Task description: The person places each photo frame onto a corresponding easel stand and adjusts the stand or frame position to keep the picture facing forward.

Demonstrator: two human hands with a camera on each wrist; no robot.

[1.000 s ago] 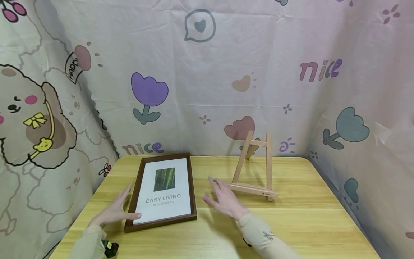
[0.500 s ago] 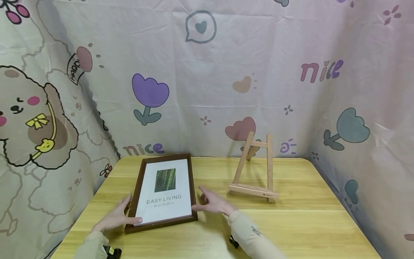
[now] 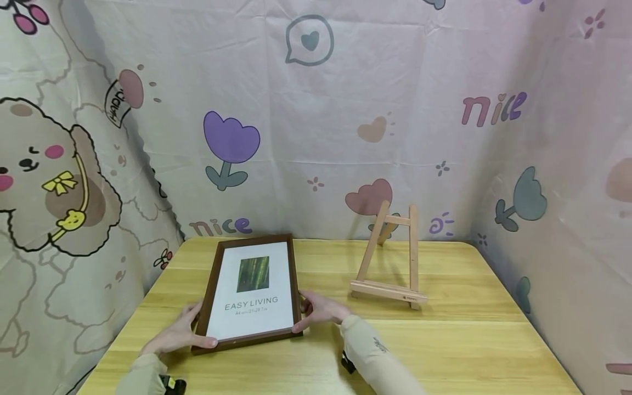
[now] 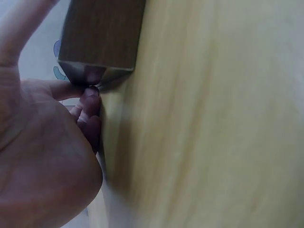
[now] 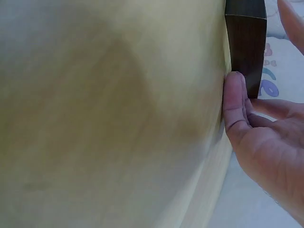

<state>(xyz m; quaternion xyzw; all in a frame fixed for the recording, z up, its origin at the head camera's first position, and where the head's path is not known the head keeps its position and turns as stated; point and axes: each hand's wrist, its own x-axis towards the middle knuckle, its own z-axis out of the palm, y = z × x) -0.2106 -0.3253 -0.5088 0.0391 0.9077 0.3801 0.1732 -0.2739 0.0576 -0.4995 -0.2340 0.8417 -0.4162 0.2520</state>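
I see a person sitting or standing at a wooden desk (image 3: 459,340), with both hands upon a picture frame (image 3: 214,285). This picture frame is in the left half of the head view, a little below the middle, and it lies face up on the desk, slightly turned. Its border is dark brown, and inside is a white sheet (image 3: 257,328) with a small green picture (image 3: 253,274) and the printed words "EASY LIVING". The left hand (image 3: 175,333) grips the lower left corner: the thumb rests on the front border, while in the left wrist view the other fingers (image 4: 89,107) are bent in against the lower edge. The right hand (image 3: 318,310) holds the lower right corner in the same manner, with the thumb on the front, and in the right wrist view a fingertip (image 5: 232,90) meets the dark side. So the fingers of both hands are partly closed around the border. Whether this near edge is raised from the desk, I cannot tell. Right of the centre stands a small wooden easel (image 3: 387,291), well apart from the picture frame. Both sleeves (image 3: 370,351) are pale beige, and behind the desk hangs a light cloth (image 3: 316,120), printed with a purple tulip (image 3: 231,137) and a fluffy cartoon animal (image 3: 44,214) at the left.
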